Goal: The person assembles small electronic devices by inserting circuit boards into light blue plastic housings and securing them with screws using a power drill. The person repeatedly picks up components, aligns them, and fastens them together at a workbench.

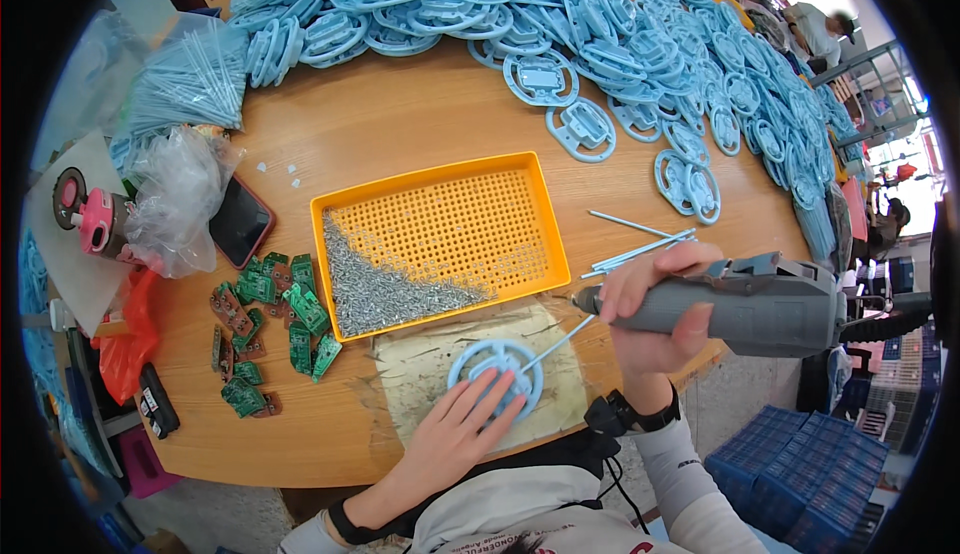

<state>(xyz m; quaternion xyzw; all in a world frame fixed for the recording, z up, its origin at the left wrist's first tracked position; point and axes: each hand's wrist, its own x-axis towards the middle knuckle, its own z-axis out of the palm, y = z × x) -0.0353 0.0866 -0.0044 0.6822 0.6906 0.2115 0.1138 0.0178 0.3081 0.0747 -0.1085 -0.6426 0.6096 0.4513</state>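
A light-blue plastic wheel-shaped frame (498,359) lies flat on a worn, pale-yellow square sheet (552,412) at the near side of the brown wooden table (265,449); a thin light-blue plastic rod (560,343) runs from over the frame up toward the tool, though whether its end is seated there cannot be told. The left hand (470,416) lies on the frame with fingers extended and slightly parted, pressing from above and closed round nothing; the right hand (655,304) is wrapped round the front of a thick grey power screwdriver (745,309), thumb and fingers bent about its body, its nose pointing left and apart from the frame.

For good work here, I would keep the left palm weight even so the frame cannot turn, with the fingertips well off the driving spot; the rod should be checked for seating first; the driver is better stood square to the frame before any pressure, as a tilted bit could slip.

Beyond the sheet sits a yellow perforated plastic tray (548,216) with small silvery screws (385,294) heaped toward its left; green circuit boards (305,306) lie left of it.
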